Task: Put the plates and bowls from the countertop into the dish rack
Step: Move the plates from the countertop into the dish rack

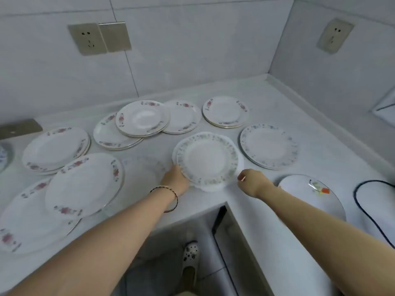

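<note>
Fingers of the left hand (174,178) were tucked under the near-left rim of the small-flowered plate (207,157), closed on its edge as far as the blur allowed one to judge; a thin bracelet (171,195) circled that wrist. Fingers of the right hand (253,181) were curled loosely together just beside the plate's rim at about five o'clock, and whether they touched it could not be told. That plate sat on a white scalloped plate (210,186), whose edge showed beneath it, near the inner corner of the table (213,201).

At three o'clock from the right forearm lay a white plate with an orange flower (314,189), and past it, at the frame's right edge, a white item with a dark rim (376,201). At nine o'clock from the left hand a clear glass plate (143,169) lay flat, hard to make out against the table. Left of it rose-patterned plates overlapped: one large plate (85,184) resting on another (27,218) at the near-left edge, and a stack (55,149) behind them.

Farther back, at eleven o'clock, a rose plate (142,118) sat on a lower stack (111,135) and overlapped another plate (183,116). At one o'clock stood a small stack (225,112), and at two o'clock a small-flowered stack (268,146). Wall sockets (88,38) showed on the tiles behind.
</note>
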### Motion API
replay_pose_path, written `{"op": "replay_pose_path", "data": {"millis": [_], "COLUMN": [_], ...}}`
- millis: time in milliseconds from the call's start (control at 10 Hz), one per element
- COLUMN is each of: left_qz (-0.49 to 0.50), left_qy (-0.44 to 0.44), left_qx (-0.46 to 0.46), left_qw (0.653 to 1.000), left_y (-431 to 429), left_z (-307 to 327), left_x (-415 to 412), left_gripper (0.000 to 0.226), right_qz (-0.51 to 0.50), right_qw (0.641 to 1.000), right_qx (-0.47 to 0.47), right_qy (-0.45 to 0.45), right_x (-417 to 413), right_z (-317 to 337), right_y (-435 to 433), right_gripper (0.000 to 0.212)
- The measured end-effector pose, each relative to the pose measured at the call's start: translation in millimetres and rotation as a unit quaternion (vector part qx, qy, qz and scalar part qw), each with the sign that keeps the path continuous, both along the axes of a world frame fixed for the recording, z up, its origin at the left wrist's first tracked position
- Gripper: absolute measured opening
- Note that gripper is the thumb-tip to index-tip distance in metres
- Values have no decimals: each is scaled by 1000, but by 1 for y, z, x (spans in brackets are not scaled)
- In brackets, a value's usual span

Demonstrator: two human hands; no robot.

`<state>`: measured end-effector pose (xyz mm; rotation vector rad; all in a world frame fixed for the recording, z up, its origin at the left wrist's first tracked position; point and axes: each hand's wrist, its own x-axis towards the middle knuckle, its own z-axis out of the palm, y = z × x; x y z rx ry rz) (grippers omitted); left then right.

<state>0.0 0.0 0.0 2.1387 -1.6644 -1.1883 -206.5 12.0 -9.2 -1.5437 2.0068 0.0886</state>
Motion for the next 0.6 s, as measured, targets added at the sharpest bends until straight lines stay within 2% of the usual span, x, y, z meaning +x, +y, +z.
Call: {"op": "replay_pose_path", "data": {"millis": [100,200,300,400,500,600], "left_qz": [40,25,2,19,-35,67], "left_qy": [5,-30,-68,-111,-168,-83], "left_qx": [42,107,139,172,210,172], "left_qw": [998,993,988,979,963,979], "left_y": [-57,-102,-128,-141,-149,-149], "left_z": [-23,-47,-73,-88,-88,-102], "left_x": [-1,-6,-10,-12,-15,-10], "left_gripper": [41,26,37,51,50,51], "right_qz": [-46,-112,-171,-193,-198,-198], "right_qw": [999,994,984,979,978,980], "right_qx": [-1,16,46,60,47,26], "right_qy": [-8,-6,6,38,38,18], "right_x": [0,5,5,4,7,9], "right_z": [-16,-32,-50,-61,-67,-71], "right_y": [-50,-99,-136,-157,-169,-175], "right_gripper": [41,48,54,58,50,41]}}
